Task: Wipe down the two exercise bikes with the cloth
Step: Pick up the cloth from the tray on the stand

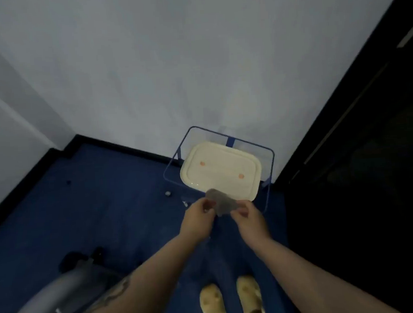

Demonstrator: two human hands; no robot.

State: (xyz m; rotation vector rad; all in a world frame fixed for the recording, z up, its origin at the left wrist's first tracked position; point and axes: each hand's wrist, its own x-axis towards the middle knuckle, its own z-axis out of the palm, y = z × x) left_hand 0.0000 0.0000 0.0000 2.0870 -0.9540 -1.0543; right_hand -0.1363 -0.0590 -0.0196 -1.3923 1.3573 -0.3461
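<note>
A small grey cloth [222, 201] is held between both of my hands in front of me, at about waist height. My left hand [199, 214] pinches its left edge and my right hand [247, 214] pinches its right edge. A grey and black part of an exercise bike [53, 286] shows blurred at the lower left, below my left forearm. The rest of the bike is out of view.
A blue wire-frame basket [270, 156] stands against the white wall, with a cream plastic lid [220, 171] lying on it just beyond my hands. The floor [93, 201] is blue. A dark doorway or panel [363, 170] fills the right side. My two shoes [232, 301] are below.
</note>
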